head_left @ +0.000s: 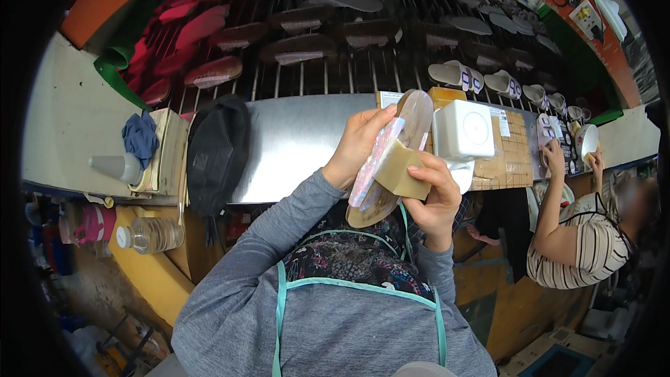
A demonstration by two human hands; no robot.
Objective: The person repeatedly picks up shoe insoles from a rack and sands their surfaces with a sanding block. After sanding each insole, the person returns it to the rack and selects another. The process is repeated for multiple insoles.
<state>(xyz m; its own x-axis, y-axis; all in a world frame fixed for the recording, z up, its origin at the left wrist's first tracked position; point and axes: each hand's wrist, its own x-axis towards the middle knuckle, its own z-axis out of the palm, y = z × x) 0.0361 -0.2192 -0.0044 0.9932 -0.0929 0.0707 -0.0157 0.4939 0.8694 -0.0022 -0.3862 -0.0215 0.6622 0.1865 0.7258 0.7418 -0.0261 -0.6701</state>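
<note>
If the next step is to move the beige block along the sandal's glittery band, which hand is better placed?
Probably the right hand: it grips the beige block, which sits right beside the glittery band. The left hand is occupied holding the sandal.

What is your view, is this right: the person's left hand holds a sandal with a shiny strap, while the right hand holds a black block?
Not quite: the block in the right hand is yellowish beige, not black, as the head view shows. The left hand does hold a sandal with a shiny strap.
</note>
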